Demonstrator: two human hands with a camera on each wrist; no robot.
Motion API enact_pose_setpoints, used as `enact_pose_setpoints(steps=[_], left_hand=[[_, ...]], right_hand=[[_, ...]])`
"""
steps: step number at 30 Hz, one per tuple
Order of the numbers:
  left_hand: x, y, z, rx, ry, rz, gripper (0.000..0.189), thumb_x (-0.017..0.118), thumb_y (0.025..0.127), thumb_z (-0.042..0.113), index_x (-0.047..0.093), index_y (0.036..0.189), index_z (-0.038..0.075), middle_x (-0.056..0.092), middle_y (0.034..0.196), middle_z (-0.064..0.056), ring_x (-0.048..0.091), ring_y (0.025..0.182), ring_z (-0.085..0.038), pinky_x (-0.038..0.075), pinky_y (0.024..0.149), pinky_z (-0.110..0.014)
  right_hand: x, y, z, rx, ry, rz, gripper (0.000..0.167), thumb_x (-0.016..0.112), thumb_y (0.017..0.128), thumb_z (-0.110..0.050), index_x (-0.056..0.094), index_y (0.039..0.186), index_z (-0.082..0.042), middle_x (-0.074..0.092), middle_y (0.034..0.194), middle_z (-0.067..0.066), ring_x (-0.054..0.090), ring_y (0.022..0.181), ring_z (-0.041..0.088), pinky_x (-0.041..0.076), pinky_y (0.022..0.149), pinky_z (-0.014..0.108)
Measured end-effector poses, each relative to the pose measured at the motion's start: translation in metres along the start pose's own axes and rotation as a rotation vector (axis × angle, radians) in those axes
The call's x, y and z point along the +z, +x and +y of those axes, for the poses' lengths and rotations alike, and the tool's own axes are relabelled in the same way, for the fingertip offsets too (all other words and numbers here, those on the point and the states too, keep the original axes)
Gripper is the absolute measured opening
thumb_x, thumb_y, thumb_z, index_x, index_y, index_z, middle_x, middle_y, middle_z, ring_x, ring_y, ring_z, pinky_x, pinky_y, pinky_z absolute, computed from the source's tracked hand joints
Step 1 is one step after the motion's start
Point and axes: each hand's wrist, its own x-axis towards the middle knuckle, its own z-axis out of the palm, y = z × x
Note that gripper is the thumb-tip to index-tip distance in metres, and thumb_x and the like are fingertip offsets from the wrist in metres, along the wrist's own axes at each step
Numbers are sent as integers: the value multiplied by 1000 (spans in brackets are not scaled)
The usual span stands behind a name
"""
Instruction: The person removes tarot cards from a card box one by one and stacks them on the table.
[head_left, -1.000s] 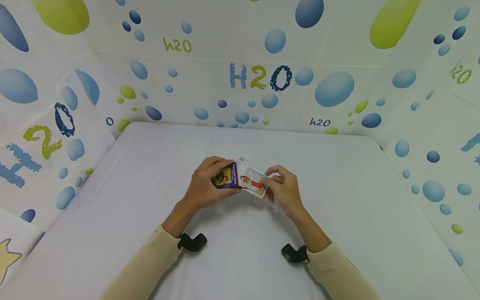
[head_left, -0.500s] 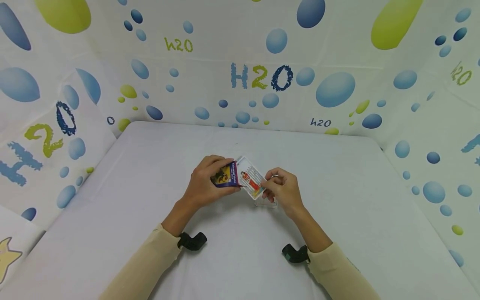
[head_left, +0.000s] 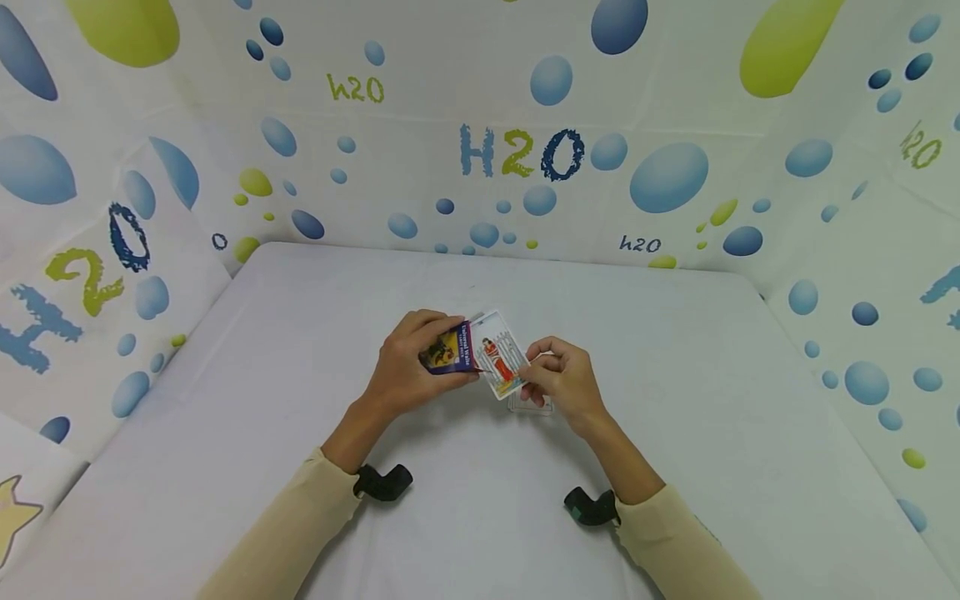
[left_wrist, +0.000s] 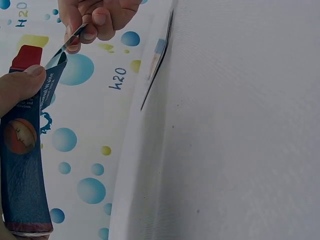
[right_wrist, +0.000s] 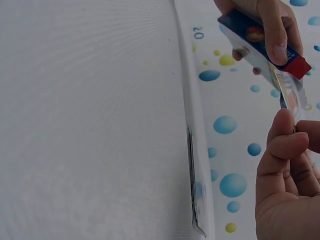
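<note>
In the head view my left hand (head_left: pixel 401 362) grips a dark blue tarot card box (head_left: pixel 450 348) printed "Universal Waite", its open end facing right. A tarot card (head_left: pixel 498 354) with a red-robed figure stands tilted at that end, pinched at its lower right by the thumb and fingers of my right hand (head_left: pixel 566 379). Whether its left edge is still inside the box cannot be told. Both wrist views show the red flap (left_wrist: pixel 27 57) folded out and the card (right_wrist: pixel 287 92) nearly edge-on. Below my right fingers, a small stack of cards (head_left: pixel 532 406) lies on the table, partly covered.
A white cloth covers the table (head_left: pixel 675 417). Behind it hangs a white curtain (head_left: pixel 420 167) with blue and green drops and "H2O" lettering. Black wrist cameras (head_left: pixel 384 483) sit at both cuffs, above the tabletop.
The card has swung from a strong slant to a steeper angle at the box's mouth, more of its face now showing. Both hands have stayed almost in place.
</note>
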Motion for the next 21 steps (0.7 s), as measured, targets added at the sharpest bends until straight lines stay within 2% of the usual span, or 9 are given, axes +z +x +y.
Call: enact_pose_setpoints(steps=[8, 12, 17, 21], left_hand=[[0, 0, -1, -1, -2, -17, 77, 98, 65, 29, 67, 132, 9, 61, 126, -8, 55, 117, -23, 48, 94, -39], [-1, 0, -2, 0, 0, -31, 76, 98, 65, 29, 67, 131, 9, 61, 125, -8, 55, 116, -23, 48, 93, -39], [-1, 0, -1, -4, 0, -53, 75, 97, 66, 30, 67, 132, 10, 60, 126, -7, 55, 116, -22, 49, 95, -39], [-1, 0, 0, -3, -9, -63, 75, 97, 66, 29, 67, 132, 11, 60, 125, -7, 55, 116, -22, 49, 95, -39]], right_hand=[[-1, 0, 1, -17, 23, -39, 20, 63, 89, 7, 52, 105, 7, 65, 68, 8, 63, 54, 25, 47, 47, 24], [-2, 1, 1, -28, 27, -61, 27, 63, 87, 9, 53, 112, 7, 64, 76, 10, 64, 54, 22, 48, 47, 24], [-1, 0, -2, -22, 20, -70, 43, 64, 84, 10, 52, 125, 4, 62, 88, 19, 64, 53, 21, 48, 45, 25], [-1, 0, -3, -41, -12, -73, 40, 63, 84, 10, 56, 123, 3, 60, 91, 21, 63, 50, 22, 47, 44, 25]])
